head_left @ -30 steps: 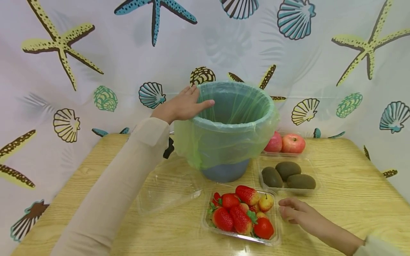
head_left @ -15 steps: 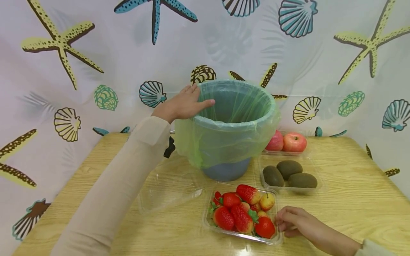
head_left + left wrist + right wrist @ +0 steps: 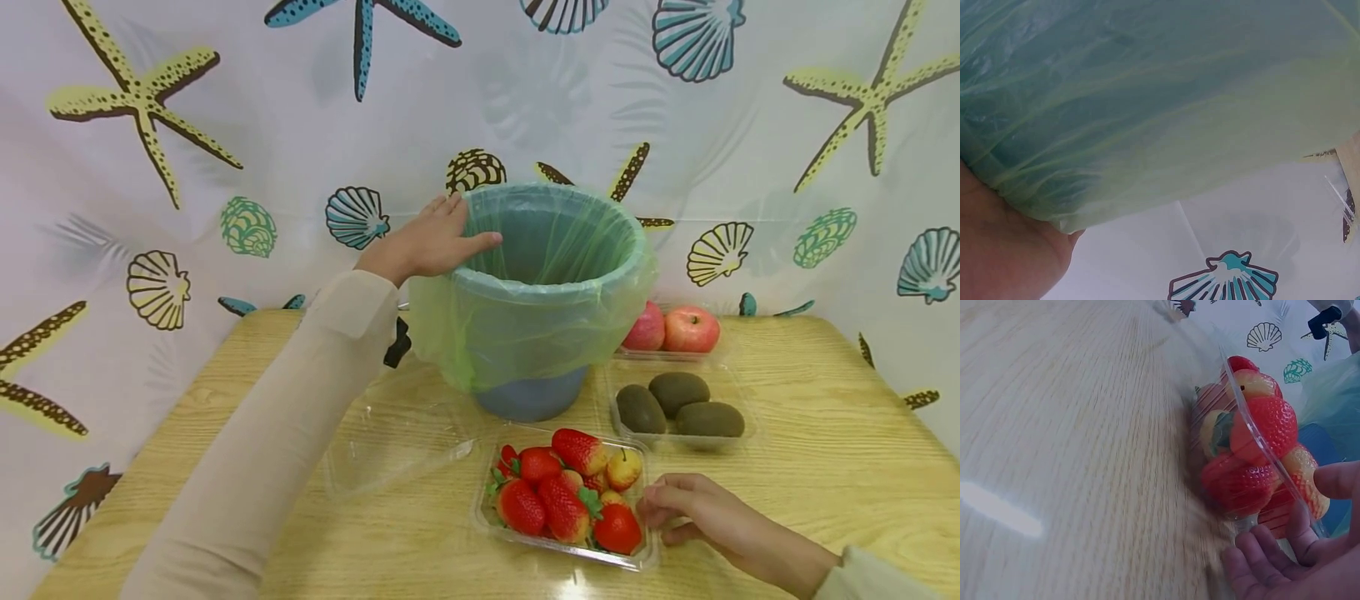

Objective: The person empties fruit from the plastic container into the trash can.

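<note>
Right fingers: those of the right hand (image 3: 701,512) curl round the near right corner of the strawberry tray (image 3: 645,560); the right wrist view shows the thumb (image 3: 1337,480) over the clear rim and the other fingers (image 3: 1260,559) under the base, so the hand grips the tray.
Left fingers: those of the left hand (image 3: 427,243) lie straight and relaxed, flat on the left rim of the bin (image 3: 528,400), thumb pointing in over the opening, pressing on the green bag (image 3: 517,333) folded over the rim.
Strawberry tray: clear plastic, at the near middle of the tabletop (image 3: 825,467), just in front of the bin, filled with strawberries (image 3: 558,504), mostly red, a few pale yellow; whether it rests on the wood or is lifted I cannot tell.
Bin: blue, upright, at the middle of the tabletop, its liner hanging well down the outside wall; in the left wrist view the liner (image 3: 1147,106) fills most of the picture.
Clear lid (image 3: 390,442): lies flat on the tabletop, left of the strawberry tray and under the left sleeve (image 3: 285,433).
Kiwis (image 3: 678,404): three in a clear tray right of the bin.
Apples (image 3: 671,329): two red ones in a tray behind the kiwis, the left partly hidden by the bag.
Backdrop (image 3: 187,125): a white curtain printed with starfish and shells.
</note>
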Action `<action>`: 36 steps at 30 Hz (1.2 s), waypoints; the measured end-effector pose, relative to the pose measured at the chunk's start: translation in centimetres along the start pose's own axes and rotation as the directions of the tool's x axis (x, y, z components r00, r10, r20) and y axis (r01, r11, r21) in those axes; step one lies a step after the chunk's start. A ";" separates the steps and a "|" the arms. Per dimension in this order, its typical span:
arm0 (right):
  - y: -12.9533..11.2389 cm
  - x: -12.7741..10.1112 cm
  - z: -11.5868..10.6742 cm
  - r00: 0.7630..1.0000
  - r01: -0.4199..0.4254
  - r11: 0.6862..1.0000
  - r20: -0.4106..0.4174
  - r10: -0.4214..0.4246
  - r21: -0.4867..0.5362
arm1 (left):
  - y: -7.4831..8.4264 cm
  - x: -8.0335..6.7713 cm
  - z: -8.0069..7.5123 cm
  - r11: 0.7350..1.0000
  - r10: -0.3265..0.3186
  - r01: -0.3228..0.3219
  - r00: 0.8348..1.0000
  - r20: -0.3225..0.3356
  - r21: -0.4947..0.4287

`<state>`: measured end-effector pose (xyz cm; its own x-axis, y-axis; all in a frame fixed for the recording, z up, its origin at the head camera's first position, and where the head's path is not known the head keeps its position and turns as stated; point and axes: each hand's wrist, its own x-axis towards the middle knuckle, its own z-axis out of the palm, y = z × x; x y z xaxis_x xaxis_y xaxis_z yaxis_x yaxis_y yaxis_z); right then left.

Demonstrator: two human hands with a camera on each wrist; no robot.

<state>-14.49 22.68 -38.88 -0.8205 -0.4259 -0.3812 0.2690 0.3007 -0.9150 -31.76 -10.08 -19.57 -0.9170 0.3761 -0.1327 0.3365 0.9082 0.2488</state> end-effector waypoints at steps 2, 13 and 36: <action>-0.1 0.0 0.1 1.000 -0.024 0.999 0.000 0.024 0.031 | 0.0 0.0 0.0 1.000 -0.002 0.002 1.000 0.002 0.002; -0.4 -0.1 0.4 0.998 -0.068 0.950 0.005 0.070 0.304 | 0.2 -0.2 -0.1 1.000 -0.015 0.015 1.000 0.006 -0.010; -0.4 -0.1 0.5 0.989 0.030 0.899 0.117 -0.090 0.437 | 0.2 -0.3 0.1 1.000 -0.019 0.019 1.000 0.011 -0.015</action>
<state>-14.29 22.20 -38.55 -0.7764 -0.5484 -0.3106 0.4378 -0.1147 -0.8917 -31.38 -10.00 -19.53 -0.9208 0.3609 -0.1478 0.3158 0.9124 0.2602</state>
